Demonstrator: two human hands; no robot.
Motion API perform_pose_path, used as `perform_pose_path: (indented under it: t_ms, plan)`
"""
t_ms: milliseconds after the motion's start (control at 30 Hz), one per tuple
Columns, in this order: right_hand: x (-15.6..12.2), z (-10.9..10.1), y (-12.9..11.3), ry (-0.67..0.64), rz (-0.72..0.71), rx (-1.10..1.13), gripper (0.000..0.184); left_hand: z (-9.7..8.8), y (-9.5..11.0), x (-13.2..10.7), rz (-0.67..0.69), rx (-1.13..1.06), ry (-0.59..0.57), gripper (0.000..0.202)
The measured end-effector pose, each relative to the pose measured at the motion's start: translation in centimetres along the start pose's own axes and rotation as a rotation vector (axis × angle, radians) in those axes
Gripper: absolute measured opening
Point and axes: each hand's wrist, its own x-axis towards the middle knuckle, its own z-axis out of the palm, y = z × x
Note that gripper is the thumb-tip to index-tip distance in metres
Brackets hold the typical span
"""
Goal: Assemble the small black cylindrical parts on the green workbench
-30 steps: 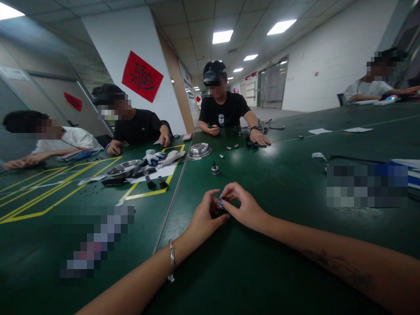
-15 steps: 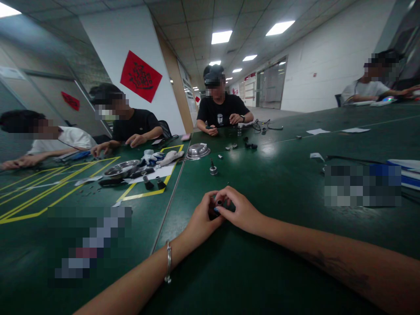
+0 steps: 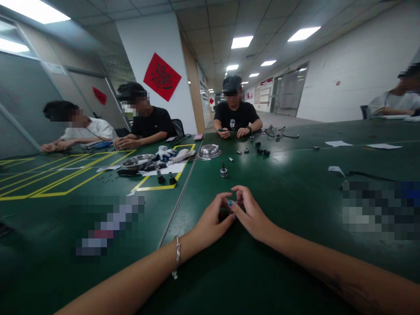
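My left hand (image 3: 210,222) and my right hand (image 3: 254,215) meet fingertip to fingertip just above the green table (image 3: 210,280). The left fingers are bent around a shadowed space, and whatever they grip is hidden. On the right hand the thumb, with a blue-green nail, reaches to the left fingertips while the other fingers curl; its hold is also hidden. Beyond the fingertips stands a small silver round metal part (image 3: 223,172) with a dark stem pointing up. Further off lies a small metal cylinder (image 3: 231,159).
An upturned metal bowl (image 3: 209,151), a metal dish (image 3: 138,161), gloves (image 3: 182,155) and two black tapered parts (image 3: 172,178) stand left of the table seam. Small dark fittings (image 3: 263,152) and cables (image 3: 285,134) lie near a co-worker opposite (image 3: 234,116). Other people sit left and right.
My view has turned a little left, so the surroundings shift right in the picture. The small dark round piece seen between my fingers earlier is now hidden; my hands remain together.
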Motion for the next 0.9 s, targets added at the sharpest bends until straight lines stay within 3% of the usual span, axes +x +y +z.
perform_pose_path:
  t_ms: [133,267,367,467,667,800,900]
  plan:
    - [0.1,0.2,0.8,0.103,0.049,0.074,0.026,-1.4,0.3,0.8,0.03,0.125,-0.123,0.026]
    - [0.3,0.4,1.3,0.088,0.168,0.115,0.029,-4.8,-0.5,2.5,-0.058,0.13,-0.313,0.02]
    - [0.3,0.3,1.0,0.057,0.235,0.129,0.031,-8.0,-1.4,3.1,-0.225,0.03,-0.469,0.022]
    - [0.3,0.1,0.5,0.032,0.253,0.125,0.031,-11.1,-2.1,2.7,-0.416,-0.03,-0.505,0.026]
    - [0.4,-0.1,-0.1,0.042,0.221,0.106,0.025,-16.5,-3.2,1.6,-0.526,0.204,-0.349,0.028]
    - [0.4,-0.2,-0.5,-0.003,0.259,0.109,0.025,-19.0,-4.9,1.6,-0.567,0.579,-0.122,0.025]
    - [0.4,-0.2,-0.5,0.001,0.273,0.096,0.025,-19.6,-6.3,1.5,-0.583,0.744,0.059,0.027]
